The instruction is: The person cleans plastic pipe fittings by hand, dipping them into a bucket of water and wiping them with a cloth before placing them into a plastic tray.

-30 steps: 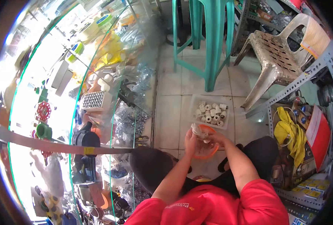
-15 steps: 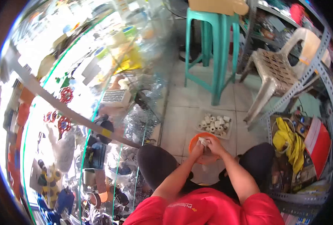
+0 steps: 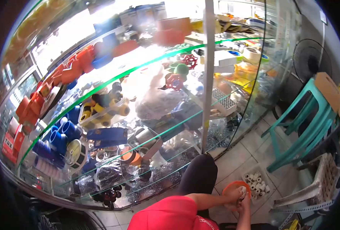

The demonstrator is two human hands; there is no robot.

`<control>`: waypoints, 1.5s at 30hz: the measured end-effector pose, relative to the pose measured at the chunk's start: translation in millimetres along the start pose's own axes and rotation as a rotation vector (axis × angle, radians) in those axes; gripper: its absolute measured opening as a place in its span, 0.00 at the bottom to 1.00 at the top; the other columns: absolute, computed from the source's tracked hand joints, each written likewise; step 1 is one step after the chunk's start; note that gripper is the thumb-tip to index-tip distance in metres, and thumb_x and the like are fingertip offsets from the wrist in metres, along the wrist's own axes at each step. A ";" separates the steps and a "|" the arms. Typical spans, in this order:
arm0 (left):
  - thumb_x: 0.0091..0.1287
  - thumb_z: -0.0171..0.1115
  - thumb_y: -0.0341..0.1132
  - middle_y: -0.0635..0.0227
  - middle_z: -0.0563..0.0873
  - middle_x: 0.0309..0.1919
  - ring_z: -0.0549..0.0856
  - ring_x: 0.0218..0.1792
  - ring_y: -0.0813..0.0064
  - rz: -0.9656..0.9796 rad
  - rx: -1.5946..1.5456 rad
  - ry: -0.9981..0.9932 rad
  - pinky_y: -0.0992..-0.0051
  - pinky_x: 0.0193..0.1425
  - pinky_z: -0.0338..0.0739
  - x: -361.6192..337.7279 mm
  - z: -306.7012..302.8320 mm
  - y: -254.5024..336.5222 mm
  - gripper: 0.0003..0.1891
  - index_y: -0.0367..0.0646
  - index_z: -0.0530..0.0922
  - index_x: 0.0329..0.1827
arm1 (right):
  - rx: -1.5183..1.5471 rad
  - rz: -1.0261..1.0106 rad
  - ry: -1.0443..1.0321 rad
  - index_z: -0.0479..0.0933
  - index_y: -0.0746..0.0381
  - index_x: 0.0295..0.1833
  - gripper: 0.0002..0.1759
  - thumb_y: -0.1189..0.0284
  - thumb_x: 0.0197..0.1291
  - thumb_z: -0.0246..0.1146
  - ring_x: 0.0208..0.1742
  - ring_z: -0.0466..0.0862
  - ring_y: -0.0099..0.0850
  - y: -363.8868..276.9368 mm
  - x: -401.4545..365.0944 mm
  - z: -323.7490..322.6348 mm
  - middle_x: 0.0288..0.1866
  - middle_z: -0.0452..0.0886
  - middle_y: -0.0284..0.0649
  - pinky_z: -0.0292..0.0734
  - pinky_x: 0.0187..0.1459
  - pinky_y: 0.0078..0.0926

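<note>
Lower right, a pale wad (image 3: 242,190) is pinched by left hand (image 3: 233,197) and right hand (image 3: 246,200) over a bowl (image 3: 228,186), steadiness seemingly needed next.

Pale tiled floor (image 3: 235,161) beneath translucent tub (image 3: 262,172), green stool (image 3: 315,140), plastic chair (image 3: 327,180)

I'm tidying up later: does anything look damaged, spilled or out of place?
The pale plastic chair at the right looks odd: its seat is stained brown, as if grimy or worn. I see no spill around the orange bowl or white fittings.
</note>
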State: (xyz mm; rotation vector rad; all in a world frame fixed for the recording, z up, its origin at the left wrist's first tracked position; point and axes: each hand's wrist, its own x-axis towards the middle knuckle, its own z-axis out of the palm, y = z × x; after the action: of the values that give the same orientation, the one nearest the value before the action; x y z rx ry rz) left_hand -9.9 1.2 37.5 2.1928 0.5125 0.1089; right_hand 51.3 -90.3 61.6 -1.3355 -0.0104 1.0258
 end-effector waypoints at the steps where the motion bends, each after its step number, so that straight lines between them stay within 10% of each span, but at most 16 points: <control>1: 0.67 0.40 0.38 0.54 0.74 0.49 0.75 0.48 0.60 0.046 0.035 0.019 0.68 0.50 0.70 2.0 1.2 -3.0 0.18 0.37 0.66 0.55 | 0.098 0.042 -0.014 0.68 0.65 0.50 0.23 0.58 0.64 0.41 0.48 0.73 0.40 2.2 4.8 -3.0 0.45 0.72 0.47 0.67 0.49 0.34; 4: 0.68 0.37 0.39 0.53 0.73 0.51 0.75 0.47 0.59 0.056 -0.030 0.097 0.67 0.48 0.70 0.7 -4.7 3.8 0.20 0.35 0.65 0.56 | -0.435 -0.180 0.154 0.66 0.66 0.50 0.21 0.60 0.64 0.41 0.46 0.73 0.42 -15.9 -16.6 18.8 0.44 0.72 0.47 0.67 0.47 0.37; 9: 0.68 0.36 0.39 0.56 0.75 0.47 0.76 0.44 0.64 -0.544 -1.184 -0.150 0.69 0.49 0.67 -2.1 -49.7 33.8 0.19 0.35 0.69 0.50 | -1.046 -0.557 0.156 0.61 0.68 0.53 0.21 0.62 0.64 0.42 0.45 0.73 0.43 -31.7 -39.9 30.1 0.45 0.71 0.49 0.66 0.46 0.37; 13: 0.69 0.35 0.38 0.60 0.76 0.44 0.74 0.47 0.68 -0.274 -0.477 -0.246 0.73 0.52 0.65 33.6 27.7 -29.6 0.18 0.35 0.69 0.50 | -0.795 -0.460 0.190 0.64 0.67 0.51 0.22 0.59 0.65 0.41 0.41 0.74 0.42 -5.9 -11.5 7.5 0.42 0.72 0.48 0.68 0.42 0.36; 18: 0.68 0.36 0.36 0.63 0.75 0.42 0.74 0.44 0.71 0.068 -0.642 0.019 0.73 0.48 0.67 3.4 40.8 -8.8 0.15 0.40 0.71 0.45 | 0.040 0.220 0.235 0.67 0.65 0.44 0.22 0.56 0.63 0.43 0.38 0.75 0.38 -16.0 -11.4 1.5 0.38 0.73 0.45 0.70 0.38 0.35; 20: 0.66 0.37 0.36 0.59 0.76 0.44 0.74 0.45 0.67 -0.023 -0.655 0.038 0.71 0.49 0.67 -3.1 11.6 11.3 0.15 0.40 0.73 0.44 | 0.143 -0.091 0.098 0.67 0.64 0.42 0.20 0.56 0.62 0.45 0.38 0.75 0.38 -4.4 -3.4 8.8 0.38 0.73 0.44 0.69 0.38 0.36; 23: 0.63 0.40 0.36 0.52 0.77 0.46 0.75 0.48 0.58 -0.272 -0.707 0.076 0.65 0.53 0.66 7.1 5.2 -0.2 0.17 0.37 0.75 0.45 | -0.861 -0.344 0.246 0.65 0.64 0.40 0.16 0.60 0.61 0.49 0.39 0.76 0.39 -21.3 -33.6 28.8 0.38 0.73 0.45 0.69 0.40 0.36; 26: 0.62 0.40 0.36 0.52 0.77 0.45 0.75 0.47 0.59 -0.480 -0.963 -0.077 0.65 0.52 0.66 4.5 -18.3 6.8 0.17 0.37 0.75 0.45 | -1.122 -0.430 0.185 0.65 0.65 0.45 0.17 0.61 0.60 0.50 0.41 0.76 0.42 -33.9 -43.2 39.9 0.38 0.73 0.49 0.69 0.40 0.37; 29: 0.62 0.42 0.37 0.53 0.79 0.42 0.77 0.45 0.60 -0.552 -0.829 -0.089 0.65 0.49 0.68 -14.6 -71.4 52.8 0.16 0.37 0.74 0.44 | -1.157 -0.553 0.174 0.65 0.66 0.46 0.19 0.60 0.61 0.49 0.42 0.76 0.43 -33.1 -42.5 38.2 0.40 0.74 0.51 0.68 0.41 0.38; 31: 0.61 0.44 0.36 0.54 0.79 0.40 0.78 0.42 0.59 -0.095 -0.181 -0.040 0.65 0.46 0.70 1.7 -39.5 17.3 0.15 0.38 0.73 0.44 | -0.907 -0.373 0.304 0.66 0.65 0.44 0.19 0.58 0.61 0.47 0.42 0.76 0.40 -25.1 -31.9 29.0 0.41 0.74 0.45 0.69 0.42 0.36; 36: 0.64 0.42 0.31 0.60 0.78 0.42 0.77 0.42 0.68 -0.162 -0.348 0.134 0.69 0.44 0.71 -10.5 -7.5 32.1 0.14 0.37 0.73 0.47 | 0.011 0.099 0.231 0.69 0.59 0.44 0.21 0.53 0.62 0.43 0.33 0.76 0.30 27.1 26.0 -40.2 0.37 0.75 0.36 0.71 0.32 0.29; 40: 0.63 0.44 0.32 0.56 0.79 0.39 0.78 0.38 0.69 -0.142 -0.406 0.306 0.68 0.42 0.72 -11.2 14.7 21.1 0.13 0.36 0.73 0.46 | 0.261 0.233 0.357 0.69 0.53 0.44 0.19 0.52 0.62 0.43 0.18 0.71 0.23 -31.0 -22.3 29.7 0.25 0.73 0.32 0.66 0.16 0.18; 45: 0.64 0.46 0.36 0.59 0.80 0.38 0.79 0.36 0.72 -0.307 -0.390 0.026 0.70 0.40 0.72 -4.9 -21.4 16.0 0.14 0.36 0.74 0.44 | -0.408 -0.390 0.319 0.67 0.58 0.46 0.17 0.56 0.61 0.47 0.26 0.76 0.30 29.3 11.3 -10.4 0.30 0.75 0.34 0.70 0.26 0.25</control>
State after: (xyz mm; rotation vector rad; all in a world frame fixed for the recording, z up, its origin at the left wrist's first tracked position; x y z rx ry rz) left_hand -14.7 6.3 63.7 1.7157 0.7676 0.0645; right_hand 46.0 -94.8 29.3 -1.7724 -0.2423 0.4858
